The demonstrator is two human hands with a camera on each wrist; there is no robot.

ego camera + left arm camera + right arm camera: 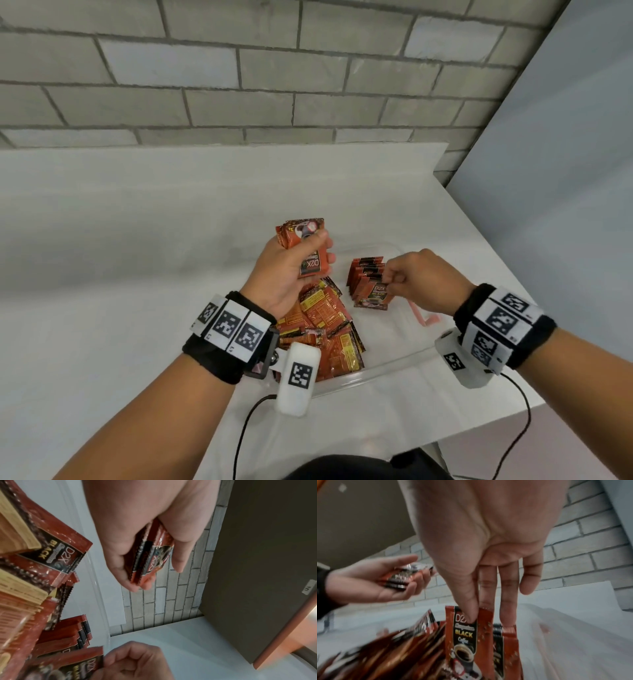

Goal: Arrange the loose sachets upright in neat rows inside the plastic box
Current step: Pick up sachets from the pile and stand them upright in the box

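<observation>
Sachets [368,286] stand rowed in the plastic box [383,368] — others [325,329] heaped loose.

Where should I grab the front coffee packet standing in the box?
Pinch its top edge from above, as the right hand does now. The front sachet stands upright with others close behind it, so probably only the thin top strip is free.

Both hands [291,270] [416,274] raised, fingers curled

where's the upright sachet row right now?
Head view: the upright row stands inside the clear plastic box, right of the loose pile. The right hand pinches its front sachet.
</observation>
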